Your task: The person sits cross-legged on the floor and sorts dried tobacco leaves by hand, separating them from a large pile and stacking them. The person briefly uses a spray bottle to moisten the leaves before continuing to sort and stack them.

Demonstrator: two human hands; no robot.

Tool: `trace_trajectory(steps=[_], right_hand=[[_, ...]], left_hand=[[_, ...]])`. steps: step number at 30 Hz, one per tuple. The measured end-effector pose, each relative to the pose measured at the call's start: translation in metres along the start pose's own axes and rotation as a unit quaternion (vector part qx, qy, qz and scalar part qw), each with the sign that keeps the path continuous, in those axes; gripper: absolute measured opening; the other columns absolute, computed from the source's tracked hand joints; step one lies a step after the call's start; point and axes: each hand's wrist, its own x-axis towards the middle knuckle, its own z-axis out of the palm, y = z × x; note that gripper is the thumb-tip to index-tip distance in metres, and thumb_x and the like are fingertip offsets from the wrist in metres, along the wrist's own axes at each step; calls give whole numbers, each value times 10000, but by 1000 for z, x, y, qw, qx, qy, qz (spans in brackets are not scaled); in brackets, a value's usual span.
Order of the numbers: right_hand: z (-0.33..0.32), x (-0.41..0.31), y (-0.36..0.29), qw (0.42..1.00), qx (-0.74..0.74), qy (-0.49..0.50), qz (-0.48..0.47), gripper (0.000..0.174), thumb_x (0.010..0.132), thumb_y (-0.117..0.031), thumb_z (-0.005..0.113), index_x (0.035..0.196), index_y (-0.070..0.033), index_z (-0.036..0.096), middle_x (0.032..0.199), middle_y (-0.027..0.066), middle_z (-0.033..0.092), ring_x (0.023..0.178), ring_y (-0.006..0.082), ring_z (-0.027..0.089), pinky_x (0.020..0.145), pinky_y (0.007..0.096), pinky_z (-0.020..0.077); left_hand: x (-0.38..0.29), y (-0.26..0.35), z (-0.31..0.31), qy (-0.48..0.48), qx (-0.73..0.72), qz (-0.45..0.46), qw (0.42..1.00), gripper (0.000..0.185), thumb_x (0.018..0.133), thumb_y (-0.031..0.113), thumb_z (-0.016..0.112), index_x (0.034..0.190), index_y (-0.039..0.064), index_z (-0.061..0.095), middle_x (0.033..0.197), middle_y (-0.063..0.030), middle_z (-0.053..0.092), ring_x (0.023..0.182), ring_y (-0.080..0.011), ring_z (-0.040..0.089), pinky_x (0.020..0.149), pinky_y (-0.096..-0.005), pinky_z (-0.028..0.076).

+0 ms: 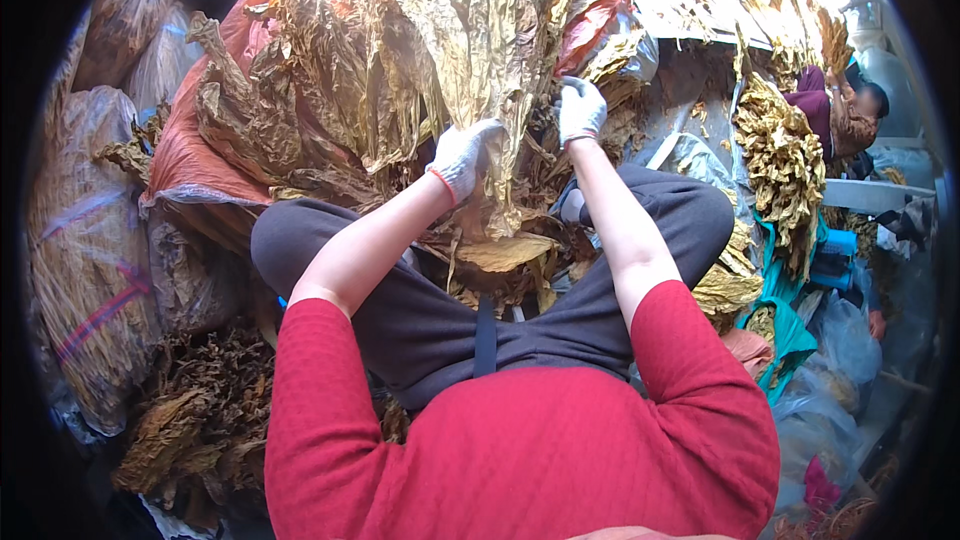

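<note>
My left hand, in a white knit glove with a red cuff edge, grips long dried leaves that look like tobacco. Their lower ends hang below the fingers between my knees. To the right, my right hand, gloved alike, has its fingers curled at the edge of the large leaf heap; whether a leaf is between them is hidden. The heap lies before me on an orange woven sheet. A flat yellow-brown leaf rests beneath my left hand, among darker scraps.
Plastic-wrapped leaf bundles stand at the left, above a dark leaf pile. A hanging leaf bunch, a teal cloth and clear plastic bags are at the right. Another person sits at the far right.
</note>
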Motion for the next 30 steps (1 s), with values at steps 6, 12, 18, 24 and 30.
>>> trace_trajectory(steps=[6,12,18,24,30], right_hand=[[9,-38,-73,994,8,-111,15,933,833,-370,753,1524,-73,200,1416,228,447,1198,326,542,952,368,496],[19,-34,-80,980,-37,-131,-143,610,824,-176,751,1355,7,511,1322,165,585,1213,225,557,1053,321,413],[-4,13,-40,987,-62,-61,-138,210,858,-134,693,1050,-49,705,955,74,730,862,144,682,796,269,533],[-71,37,-1,952,-202,-224,-43,321,870,-317,628,1015,-45,720,921,130,721,852,250,691,773,342,529],[-91,-50,-39,814,-389,-354,-246,498,887,-498,600,1114,-67,700,1077,145,683,990,286,640,908,360,485]], left_hand=[[-27,2,-6,4,29,4,1000,148,832,153,705,966,94,681,750,14,623,574,-89,516,515,-244,385],[-37,4,4,-34,-19,-53,998,179,808,183,738,945,68,729,777,-3,661,582,-90,511,531,-253,390],[-26,4,-16,-75,-29,-150,985,130,888,102,636,1007,51,651,838,-46,694,716,-120,673,642,-286,573],[-38,1,-21,-104,-40,-122,986,147,875,113,648,991,23,652,851,-57,690,726,-127,663,660,-272,552],[-52,13,-8,-83,23,-69,994,168,884,94,643,1040,33,660,897,-23,688,798,-109,642,729,-252,515]])
